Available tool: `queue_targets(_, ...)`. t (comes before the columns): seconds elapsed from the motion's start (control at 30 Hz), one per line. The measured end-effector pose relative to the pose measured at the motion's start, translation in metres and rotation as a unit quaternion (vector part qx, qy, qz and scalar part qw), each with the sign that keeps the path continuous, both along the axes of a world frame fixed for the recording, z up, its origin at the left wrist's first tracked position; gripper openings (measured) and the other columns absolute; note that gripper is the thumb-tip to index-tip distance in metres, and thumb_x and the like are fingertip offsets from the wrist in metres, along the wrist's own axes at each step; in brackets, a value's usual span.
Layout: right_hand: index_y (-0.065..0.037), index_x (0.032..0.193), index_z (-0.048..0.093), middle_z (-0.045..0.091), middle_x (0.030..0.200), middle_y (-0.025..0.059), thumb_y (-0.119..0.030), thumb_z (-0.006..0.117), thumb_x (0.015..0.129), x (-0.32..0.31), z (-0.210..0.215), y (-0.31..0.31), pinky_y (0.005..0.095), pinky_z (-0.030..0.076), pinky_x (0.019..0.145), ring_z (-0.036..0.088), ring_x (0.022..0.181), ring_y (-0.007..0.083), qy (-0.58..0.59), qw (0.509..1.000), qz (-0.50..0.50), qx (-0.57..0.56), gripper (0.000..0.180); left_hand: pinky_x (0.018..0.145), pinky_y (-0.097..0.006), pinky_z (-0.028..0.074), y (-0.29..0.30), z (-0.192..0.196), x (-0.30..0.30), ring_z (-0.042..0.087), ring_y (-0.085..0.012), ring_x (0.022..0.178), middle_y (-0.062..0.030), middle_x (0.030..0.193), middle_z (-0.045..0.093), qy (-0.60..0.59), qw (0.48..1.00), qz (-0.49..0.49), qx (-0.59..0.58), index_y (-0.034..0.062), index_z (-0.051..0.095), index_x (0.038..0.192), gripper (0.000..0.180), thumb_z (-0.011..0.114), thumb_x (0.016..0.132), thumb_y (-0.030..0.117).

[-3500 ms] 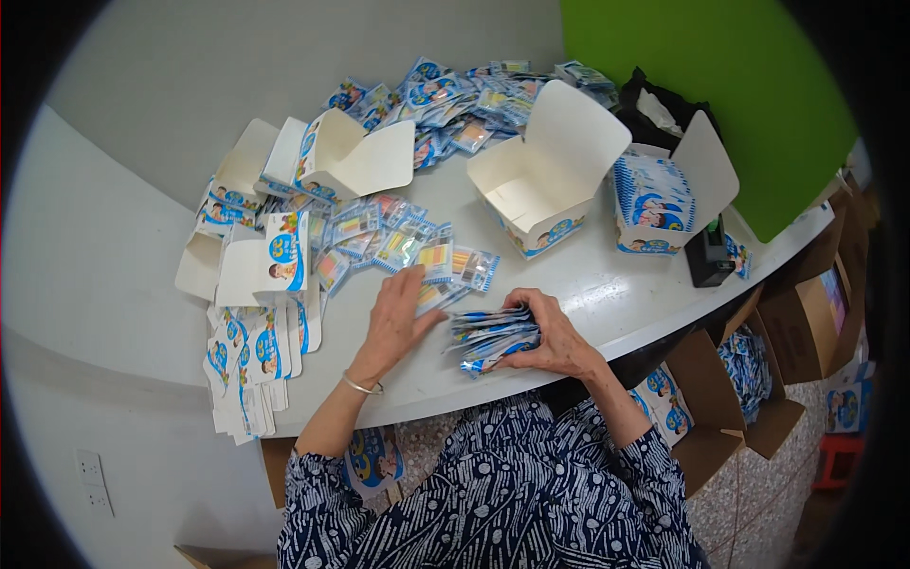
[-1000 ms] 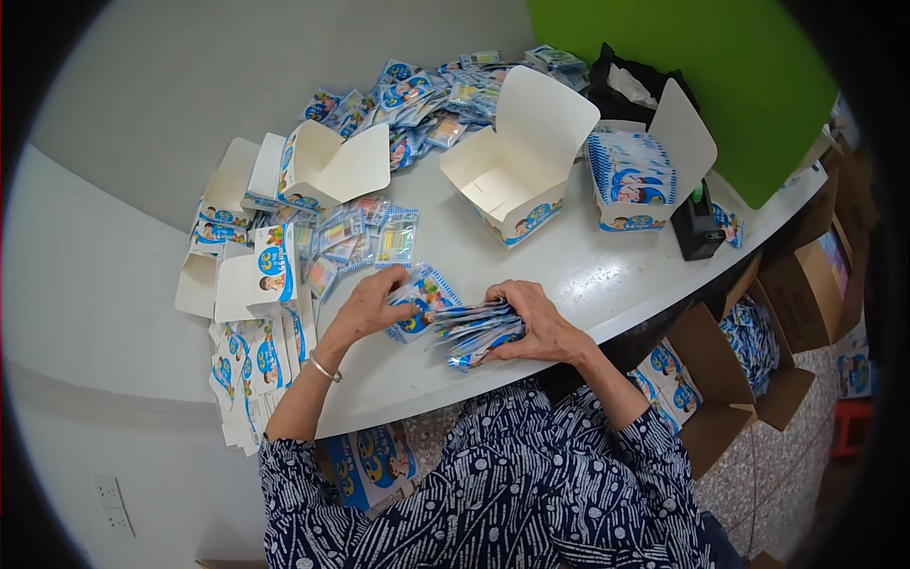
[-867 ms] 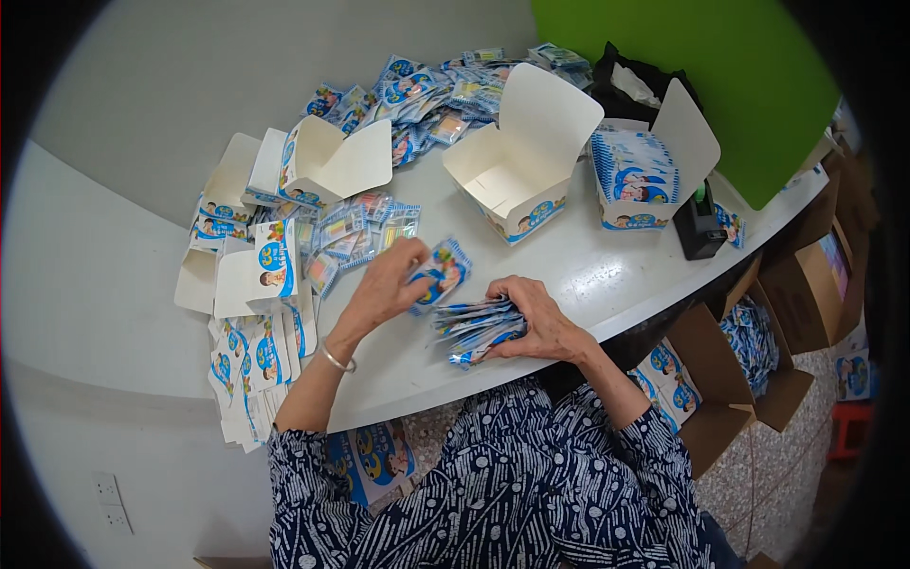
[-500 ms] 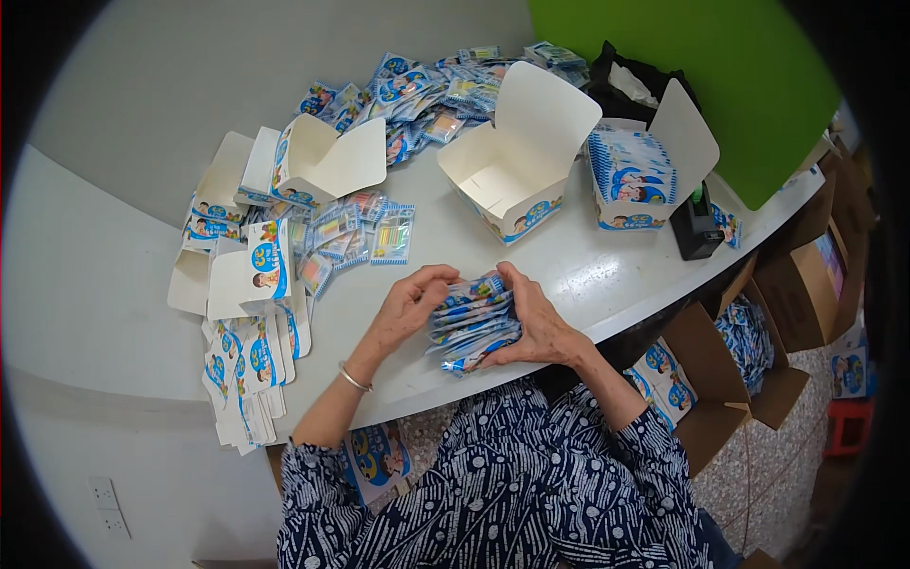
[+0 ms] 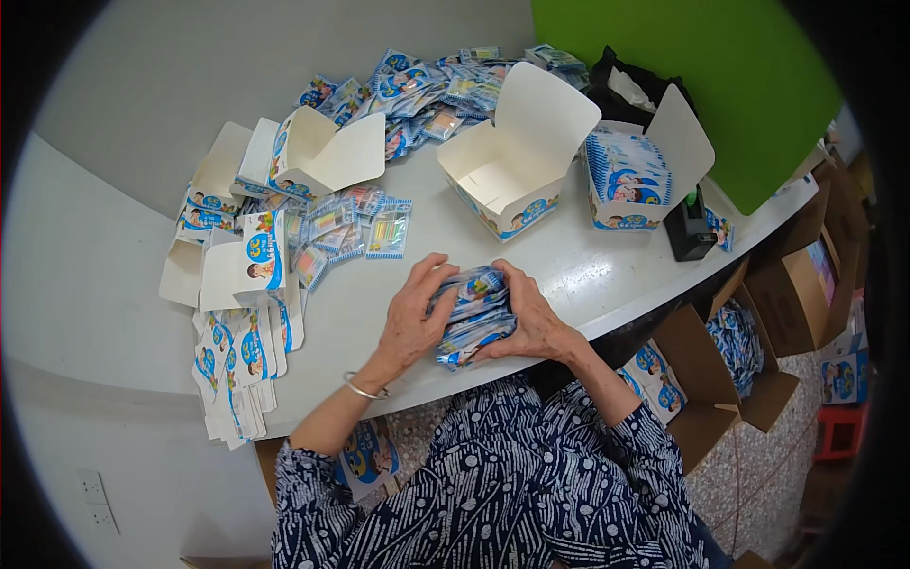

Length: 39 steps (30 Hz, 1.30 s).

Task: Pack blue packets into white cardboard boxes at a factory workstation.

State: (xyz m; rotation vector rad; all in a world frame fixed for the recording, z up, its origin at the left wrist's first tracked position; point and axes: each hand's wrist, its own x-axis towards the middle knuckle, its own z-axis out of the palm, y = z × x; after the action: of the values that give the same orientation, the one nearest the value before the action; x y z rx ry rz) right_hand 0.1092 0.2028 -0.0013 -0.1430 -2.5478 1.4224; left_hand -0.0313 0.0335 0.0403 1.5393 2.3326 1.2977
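Observation:
Between my two hands is a stack of small blue-and-white plastic packets (image 5: 477, 313), held low over the table near its front edge. My left hand (image 5: 414, 313) is closed along the stack's left side, its fingers bent against the packets. The other side is gripped by my right hand (image 5: 533, 321), with the thumb low and the fingers at the far end. Beyond my hands stands an open white carton (image 5: 500, 180) with its lid up and nothing visible inside. To its right, a second carton (image 5: 627, 220) is filled with upright rows of packets.
A large heap of packets (image 5: 408, 90) lies at the back; loose ones (image 5: 389, 229) lie left of centre. Several open cartons (image 5: 261, 256) and flat carton blanks (image 5: 237, 365) crowd the left. A black tape dispenser (image 5: 690, 232) stands right. Brown boxes (image 5: 697, 365) sit below the table's right edge.
My left hand has moved in and now presses along the side of the stack. The packets are squeezed closer together. The whole view has shifted slightly.

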Motion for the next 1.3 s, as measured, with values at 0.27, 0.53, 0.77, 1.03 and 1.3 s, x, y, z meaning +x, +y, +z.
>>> queue_targets(0.27, 0.0, 0.142, 0.022, 0.038, 0.134, 0.0261, -0.054, 0.087, 0.053, -0.006, 0.001, 0.009, 0.045, 0.032, 0.108, 0.037, 0.126, 0.0414, 0.008, 0.999, 0.041, 0.013, 0.123, 0.101, -0.045, 0.038, -0.002, 0.037, 0.01, 0.045, -0.0405, 0.119, -0.025, 0.131, 0.043, 0.179, 0.937, -0.153, -0.256, -0.008, 0.035, 0.133, 0.103, 0.079, 0.062, 0.052)
queue_targets(0.53, 0.001, 0.142, 0.021, 0.037, 0.135, 0.0276, -0.056, 0.083, 0.06, -0.004, 0.004, 0.011, 0.0454, 0.033, 0.108, 0.038, 0.127, 0.0417, -0.015, 1.0, 0.024, 0.001, 0.117, 0.088, -0.043, 0.045, 0.018, 0.032, 0.01, 0.055, -0.0355, 0.094, -0.0215, 0.103, 0.054, 0.239, 0.921, -0.116, -0.285, -0.0082, 0.036, 0.131, 0.094, 0.077, 0.061, 0.039)
queue_targets(0.77, -0.004, 0.133, 0.04, 0.044, 0.13, 0.0199, -0.024, 0.078, 0.077, -0.002, 0.067, 0.032, 0.0399, 0.051, 0.085, 0.055, 0.11, 0.0358, 0.216, 0.932, -0.223, 0.187, 0.07, 0.073, -0.045, 0.05, 0.013, 0.029, 0.009, 0.059, -0.0358, 0.089, -0.0212, 0.1, 0.055, 0.192, 0.929, -0.111, -0.295, -0.006, 0.039, 0.127, 0.089, 0.076, 0.059, 0.038)
queue_targets(1.03, -0.004, 0.119, 0.049, 0.053, 0.118, 0.0149, -0.012, 0.061, 0.088, -0.04, 0.051, 0.075, 0.0403, 0.051, 0.077, 0.06, 0.098, 0.0338, 0.131, 0.949, -0.15, 0.244, 0.034, 0.074, -0.045, 0.05, 0.028, 0.035, 0.001, 0.059, -0.0374, 0.091, -0.0218, 0.1, 0.056, 0.254, 0.903, -0.148, -0.313, -0.0054, 0.041, 0.124, 0.088, 0.077, 0.058, 0.04)
queue_targets(1.3, -0.005, 0.106, 0.054, 0.056, 0.102, 0.0129, -0.009, 0.059, 0.089, -0.036, 0.056, 0.087, 0.0401, 0.049, 0.075, 0.059, 0.09, 0.0318, 0.129, 0.955, -0.089, 0.251, 0.018, 0.072, -0.046, 0.051, 0.027, 0.031, -0.004, 0.061, -0.0404, 0.084, -0.025, 0.099, 0.058, 0.171, 0.924, -0.139, -0.312, -0.0068, 0.041, 0.122, 0.089, 0.078, 0.057, 0.042)
